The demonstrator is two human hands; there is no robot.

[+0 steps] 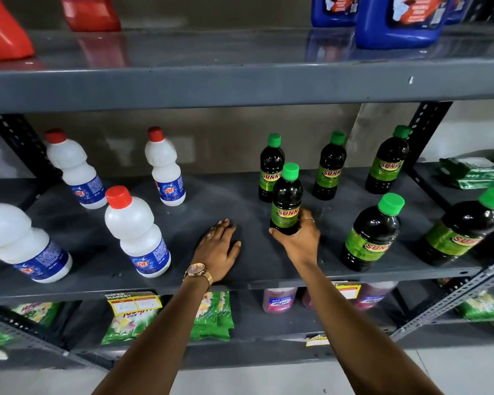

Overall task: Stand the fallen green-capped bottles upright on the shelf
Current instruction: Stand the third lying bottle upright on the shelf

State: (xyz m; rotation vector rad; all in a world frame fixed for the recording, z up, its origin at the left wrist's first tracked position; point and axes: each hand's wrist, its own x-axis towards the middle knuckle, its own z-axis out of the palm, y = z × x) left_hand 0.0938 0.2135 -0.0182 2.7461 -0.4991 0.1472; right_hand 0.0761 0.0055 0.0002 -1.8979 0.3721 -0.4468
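Several dark bottles with green caps and green labels stand on the grey middle shelf [240, 201]. My right hand [300, 240] grips the base of one green-capped bottle [286, 198], which is upright at the shelf's middle. Behind it stand three more: one [271, 166], one [329, 166] and one [388, 161]. Two larger-looking ones stand near the front right: one [371, 232] and one [462, 226]. No green-capped bottle lies on its side in view. My left hand [218, 249] rests flat on the shelf, fingers spread, holding nothing.
White bottles with red caps [137, 232] stand on the shelf's left half. Red and blue jugs [399, 21] sit on the shelf above. Green packets [471, 172] lie on the neighbouring shelf at right; detergent pouches [211, 315] fill the shelf below.
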